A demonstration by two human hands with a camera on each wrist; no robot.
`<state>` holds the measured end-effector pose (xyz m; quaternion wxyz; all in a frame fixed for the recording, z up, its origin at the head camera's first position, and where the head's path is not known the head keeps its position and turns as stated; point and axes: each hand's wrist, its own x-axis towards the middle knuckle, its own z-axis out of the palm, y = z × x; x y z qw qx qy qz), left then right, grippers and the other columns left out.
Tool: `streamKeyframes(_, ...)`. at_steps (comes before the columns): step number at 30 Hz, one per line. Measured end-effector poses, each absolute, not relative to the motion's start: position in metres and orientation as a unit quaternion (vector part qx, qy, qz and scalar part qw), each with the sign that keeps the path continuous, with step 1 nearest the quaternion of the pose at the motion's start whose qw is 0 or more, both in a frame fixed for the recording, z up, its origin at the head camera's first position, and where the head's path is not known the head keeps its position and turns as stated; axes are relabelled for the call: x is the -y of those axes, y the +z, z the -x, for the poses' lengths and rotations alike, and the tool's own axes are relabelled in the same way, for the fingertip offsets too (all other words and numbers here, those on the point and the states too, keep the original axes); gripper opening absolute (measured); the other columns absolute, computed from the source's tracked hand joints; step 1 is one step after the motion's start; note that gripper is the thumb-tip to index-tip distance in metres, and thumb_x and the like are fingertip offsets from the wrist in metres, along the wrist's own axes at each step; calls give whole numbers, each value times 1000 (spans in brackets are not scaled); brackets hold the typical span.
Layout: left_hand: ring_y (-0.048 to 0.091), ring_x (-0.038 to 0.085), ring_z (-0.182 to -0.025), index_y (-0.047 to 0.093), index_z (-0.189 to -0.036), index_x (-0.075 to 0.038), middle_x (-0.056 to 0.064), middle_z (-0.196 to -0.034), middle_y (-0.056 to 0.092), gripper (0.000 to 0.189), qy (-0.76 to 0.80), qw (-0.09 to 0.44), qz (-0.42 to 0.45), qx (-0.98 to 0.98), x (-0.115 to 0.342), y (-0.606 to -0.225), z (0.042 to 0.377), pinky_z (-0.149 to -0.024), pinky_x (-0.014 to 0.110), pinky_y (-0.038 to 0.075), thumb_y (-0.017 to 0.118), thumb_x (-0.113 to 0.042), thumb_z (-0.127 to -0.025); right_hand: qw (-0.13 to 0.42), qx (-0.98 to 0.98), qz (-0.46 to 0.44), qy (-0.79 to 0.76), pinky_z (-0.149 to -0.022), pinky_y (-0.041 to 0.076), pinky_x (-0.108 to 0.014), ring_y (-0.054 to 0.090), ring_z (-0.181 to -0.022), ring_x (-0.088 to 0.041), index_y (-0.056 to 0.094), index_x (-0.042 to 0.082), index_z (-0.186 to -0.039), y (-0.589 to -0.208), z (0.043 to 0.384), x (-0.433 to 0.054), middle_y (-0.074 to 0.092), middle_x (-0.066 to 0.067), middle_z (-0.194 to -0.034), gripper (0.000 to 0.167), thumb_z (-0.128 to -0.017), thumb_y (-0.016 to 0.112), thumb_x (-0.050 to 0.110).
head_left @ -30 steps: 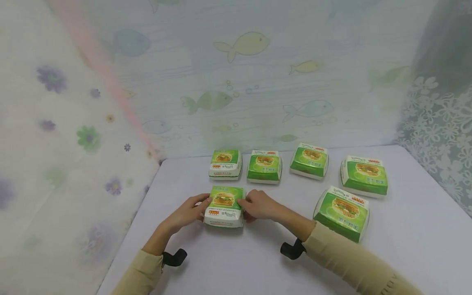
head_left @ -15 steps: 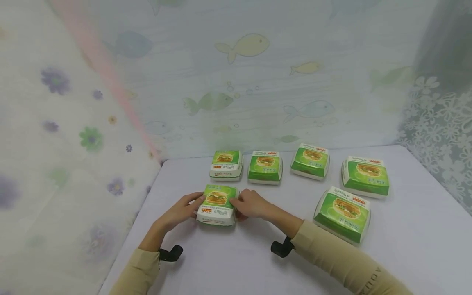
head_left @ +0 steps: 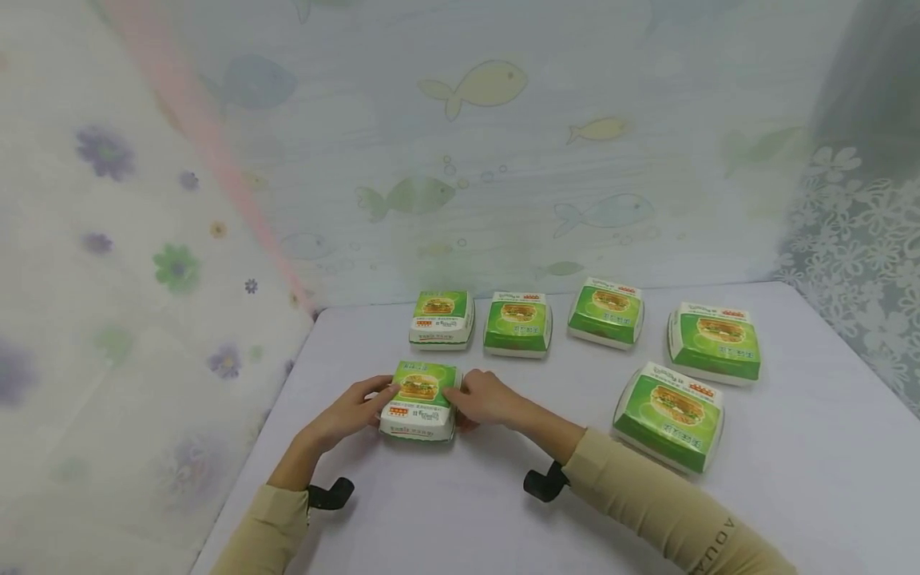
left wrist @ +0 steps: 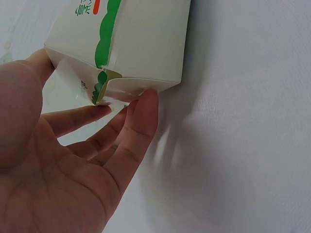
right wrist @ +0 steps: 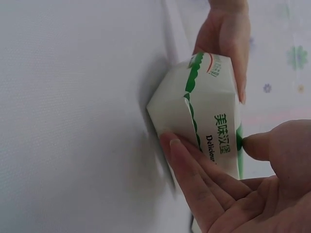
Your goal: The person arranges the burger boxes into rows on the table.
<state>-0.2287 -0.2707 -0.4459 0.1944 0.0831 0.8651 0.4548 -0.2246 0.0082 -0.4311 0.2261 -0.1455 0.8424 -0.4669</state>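
Note:
A green and white burger box [head_left: 417, 411] with a burger picture on its lid sits on the white table, left of the middle. My left hand [head_left: 357, 411] holds its left side, thumb at the lid's edge and fingers low on the side wall. On the opposite side my right hand [head_left: 491, 399] grips the box the same way. In the left wrist view, a corner flap of the carton [left wrist: 146, 43] stands slightly apart above the fingertips. The right wrist view shows the box's side wall [right wrist: 211, 97] with printed lettering, and the lid down.
Behind it, a row of similar boxes runs along the table's back: one at left [head_left: 441, 323], one beside it [head_left: 516, 327], one further right [head_left: 606, 314], and one at far right [head_left: 714, 343]. Another box [head_left: 668, 417] lies near my right forearm. Patterned cloth walls surround the table.
The held box has slid a short way left across the table, both hands moving along with it. Its movement is slight over the last half second. The other boxes stay where they were.

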Motion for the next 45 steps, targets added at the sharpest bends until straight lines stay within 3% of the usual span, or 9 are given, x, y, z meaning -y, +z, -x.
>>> streamKeyframes(8,59,28,-120,38,-155,-1,21,-149,51,70,453,203,-82,-864,274,-448,229,-88,37,54,52,-49,-106,219,-845,152,-464,-67,61,-37,73,-69,-24,70,-2,-92,-432,226,-10,73,-10,-75,39,-107,54,31)
streamKeyframes(19,66,24,-108,36,-156,-3,19,-143,56,71,455,213,-76,-861,277,-450,230,-94,41,53,48,-52,-107,219,-853,146,-451,-67,59,-36,73,-69,-24,70,-2,-93,-430,224,-11,73,-9,-73,41,-107,53,33)
streamKeyframes(25,67,24,-99,42,-153,-7,17,-136,58,63,460,190,-67,-865,280,-445,228,-86,40,57,46,-50,-108,219,-865,150,-426,-65,55,-31,73,-70,-22,69,-3,-98,-423,220,-20,73,-7,-77,42,-107,53,34)
streamKeyframes(29,65,24,-103,43,-152,-6,18,-141,53,57,438,163,-82,-880,278,-436,226,-83,38,58,48,-43,-109,212,-872,162,-409,-64,54,-30,72,-69,-20,69,-5,-105,-415,219,-30,74,-8,-79,42,-107,52,34)
streamKeyframes(36,62,33,-117,47,-150,-9,17,-141,55,52,392,81,-114,-909,266,-415,221,-89,42,58,53,-38,-108,190,-882,185,-390,-66,54,-31,69,-72,-16,66,-4,-118,-402,213,-52,74,-10,-88,39,-106,55,31)
streamKeyframes(40,62,32,-119,50,-148,-14,13,-141,57,49,395,55,-128,-908,257,-405,218,-92,44,57,54,-41,-107,184,-884,196,-383,-70,56,-33,69,-78,-15,62,-3,-127,-397,211,-67,73,-9,-95,40,-106,56,30)
streamKeyframes(45,60,29,-123,52,-146,-13,11,-143,57,47,393,37,-158,-905,244,-398,219,-99,50,52,56,-38,-107,181,-884,207,-379,-73,57,-33,68,-84,-14,58,-3,-134,-389,211,-86,72,-9,-102,44,-106,56,30)
